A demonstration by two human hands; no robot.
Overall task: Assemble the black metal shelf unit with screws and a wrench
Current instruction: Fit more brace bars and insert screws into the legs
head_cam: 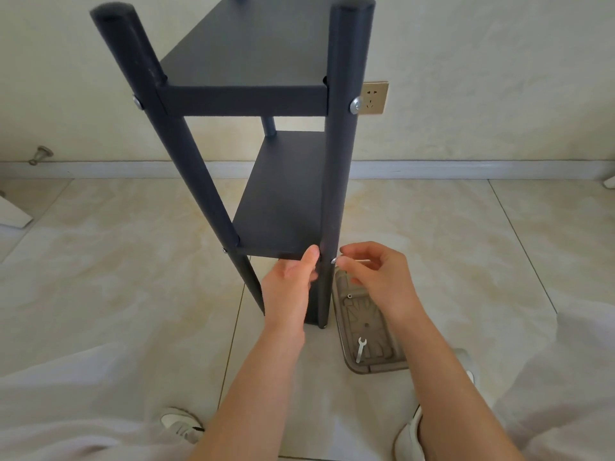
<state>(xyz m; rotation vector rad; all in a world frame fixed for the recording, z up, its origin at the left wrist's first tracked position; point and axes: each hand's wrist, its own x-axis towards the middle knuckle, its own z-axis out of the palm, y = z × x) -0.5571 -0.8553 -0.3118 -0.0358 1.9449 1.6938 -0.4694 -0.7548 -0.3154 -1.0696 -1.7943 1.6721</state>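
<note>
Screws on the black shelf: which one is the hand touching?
The low screw on the near right post: the right hand pinches it with its fingers. The upper left screw, upper right screw and low left screw stand untouched.

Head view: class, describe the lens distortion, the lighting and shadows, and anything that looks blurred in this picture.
Head view: wide-angle lens splays the shelf unit wider toward its top; light is soft and even, shadows faint; wrench and screw are sharp; pale trousers at the bottom corners look smeared.
</note>
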